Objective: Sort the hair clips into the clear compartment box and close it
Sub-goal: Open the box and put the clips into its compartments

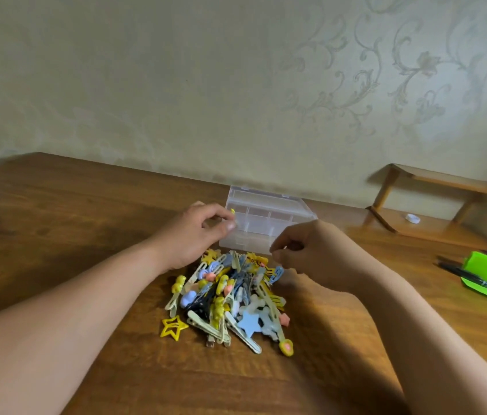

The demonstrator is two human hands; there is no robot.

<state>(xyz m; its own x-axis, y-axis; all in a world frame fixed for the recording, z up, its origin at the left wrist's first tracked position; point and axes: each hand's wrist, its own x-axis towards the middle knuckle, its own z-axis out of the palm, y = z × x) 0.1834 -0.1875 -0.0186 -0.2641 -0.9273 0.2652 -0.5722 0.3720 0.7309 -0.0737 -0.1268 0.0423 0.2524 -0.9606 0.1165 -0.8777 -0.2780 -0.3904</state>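
Hair clips first: one yellow clip [232,211] was pinched at the fingertips of the left hand [194,235] and held right at the left edge of the clear compartment box [269,218], presumably to be dropped in. The right hand [305,250] was curled just in front of the box; whether anything was pinched couldn't be told. The lid [254,194] was stood open at the back, and the pile [230,301] was heaped on the table [86,205] just before the box, likely for short reaches.

My left hand [197,235] pinches a small yellow clip [232,211] at the left edge of the clear compartment box [269,218], my right hand [311,250] curls at the box's front edge, and the pile of hair clips [230,301] lies between my wrists.
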